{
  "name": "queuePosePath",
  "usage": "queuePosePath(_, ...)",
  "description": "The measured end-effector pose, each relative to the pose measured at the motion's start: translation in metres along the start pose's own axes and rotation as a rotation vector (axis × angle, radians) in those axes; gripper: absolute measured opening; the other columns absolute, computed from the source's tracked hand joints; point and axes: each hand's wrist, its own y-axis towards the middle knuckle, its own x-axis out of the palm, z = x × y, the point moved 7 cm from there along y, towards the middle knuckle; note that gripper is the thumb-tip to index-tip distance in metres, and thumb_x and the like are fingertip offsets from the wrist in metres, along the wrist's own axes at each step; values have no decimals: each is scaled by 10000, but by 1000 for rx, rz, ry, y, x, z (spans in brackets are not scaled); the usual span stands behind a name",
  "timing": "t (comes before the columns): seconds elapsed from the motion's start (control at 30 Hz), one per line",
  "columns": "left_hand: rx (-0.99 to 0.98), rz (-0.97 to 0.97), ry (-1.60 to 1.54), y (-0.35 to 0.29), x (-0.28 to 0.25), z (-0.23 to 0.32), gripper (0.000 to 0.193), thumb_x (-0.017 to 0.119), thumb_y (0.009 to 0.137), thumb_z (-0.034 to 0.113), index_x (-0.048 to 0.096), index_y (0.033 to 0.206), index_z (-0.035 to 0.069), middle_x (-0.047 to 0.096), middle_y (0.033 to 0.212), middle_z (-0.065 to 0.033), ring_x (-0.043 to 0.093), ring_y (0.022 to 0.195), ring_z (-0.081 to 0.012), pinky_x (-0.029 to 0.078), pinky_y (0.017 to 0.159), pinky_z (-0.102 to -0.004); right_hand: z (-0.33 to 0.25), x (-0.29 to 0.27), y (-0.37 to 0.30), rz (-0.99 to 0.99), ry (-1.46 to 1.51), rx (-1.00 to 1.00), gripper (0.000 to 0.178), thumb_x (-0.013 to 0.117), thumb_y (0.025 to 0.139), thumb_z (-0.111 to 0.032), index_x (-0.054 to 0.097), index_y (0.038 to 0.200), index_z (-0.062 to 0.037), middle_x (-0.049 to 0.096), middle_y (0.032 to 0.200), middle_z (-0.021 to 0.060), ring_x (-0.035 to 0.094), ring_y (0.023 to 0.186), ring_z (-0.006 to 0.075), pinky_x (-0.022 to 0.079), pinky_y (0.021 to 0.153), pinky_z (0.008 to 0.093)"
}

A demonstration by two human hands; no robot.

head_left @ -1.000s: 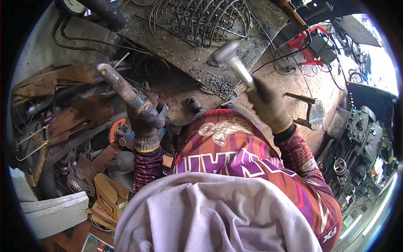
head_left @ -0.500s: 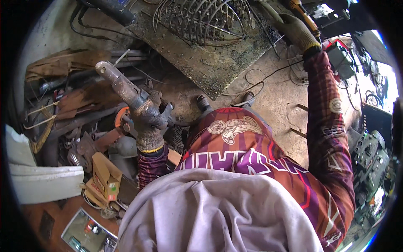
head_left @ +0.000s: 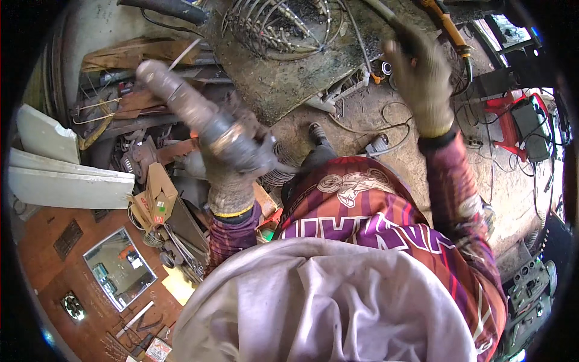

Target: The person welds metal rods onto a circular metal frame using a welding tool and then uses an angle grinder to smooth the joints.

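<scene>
My gloved left hand (head_left: 232, 151) is closed round a worn, grey-brown welding electrode holder (head_left: 175, 90). A thin pale rod (head_left: 184, 54) sticks out at its tip. Over the right edge of the metal worktable, my gloved right hand (head_left: 422, 84) is smeared by motion, so its grip is unclear. Beside its fingertips lies a pale bar (head_left: 379, 9); whether they touch is hard to tell. A rounded cage of bent metal rods (head_left: 322, 47) sits on the dirty metal tabletop (head_left: 283, 87). To the right of the bar lies a yellow-orange power tool (head_left: 446, 27) with a cord.
Cables (head_left: 398, 127) trail over the floor by my feet. At left are scrap metal, white panels (head_left: 72, 184) and an open cardboard box (head_left: 158, 196). A brown board (head_left: 48, 253) with a framed mirror (head_left: 117, 268) lies lower left. A red stool (head_left: 503, 120) bearing a dark box stands right.
The view has shifted. My right hand has drawn back from the pale bar toward me. My left hand has moved slightly right, still with the electrode holder.
</scene>
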Motion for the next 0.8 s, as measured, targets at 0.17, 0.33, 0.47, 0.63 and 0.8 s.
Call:
queuePosePath(0.17,-46,-189,-328,55,133,96,472,752,849,120,598,1288,41,645,1038,-25,623,898,-105,531,770,-268,-60,-8,-68,-269,698,-6,755,649,955,-531,521,1408,59,686,1101,254,704,1026,396,549,911,440)
queuePosePath(0.33,-27,-318,-490,73,235,127,483,695,864,74,578,1329,16,626,1114,-69,614,959,-112,534,794,-281,-55,-44,-60,-77,527,277,778,681,954,-460,427,1465,69,645,1194,263,663,1134,384,505,1001,451)
queuePosePath(0.47,151,-642,-417,64,277,159,413,658,986,190,580,1352,16,612,1051,-22,572,903,-89,510,845,-254,-12,-91,-57,222,594,504,642,710,971,-309,452,1431,59,673,1126,141,667,990,192,554,869,334)
queuePosePath(0.63,214,-841,-417,37,287,153,297,652,1017,217,638,1219,0,663,1019,-57,618,913,-128,521,833,-288,27,-181,-53,390,465,595,379,699,975,-141,575,1282,45,680,1032,72,639,818,104,546,705,261)
queuePosePath(0.8,33,-865,-329,34,267,91,277,633,1027,203,621,1226,11,666,1018,-60,638,904,-134,543,853,-316,97,-273,-13,517,630,431,339,563,1060,-275,594,1236,13,701,982,91,682,776,160,569,689,288)
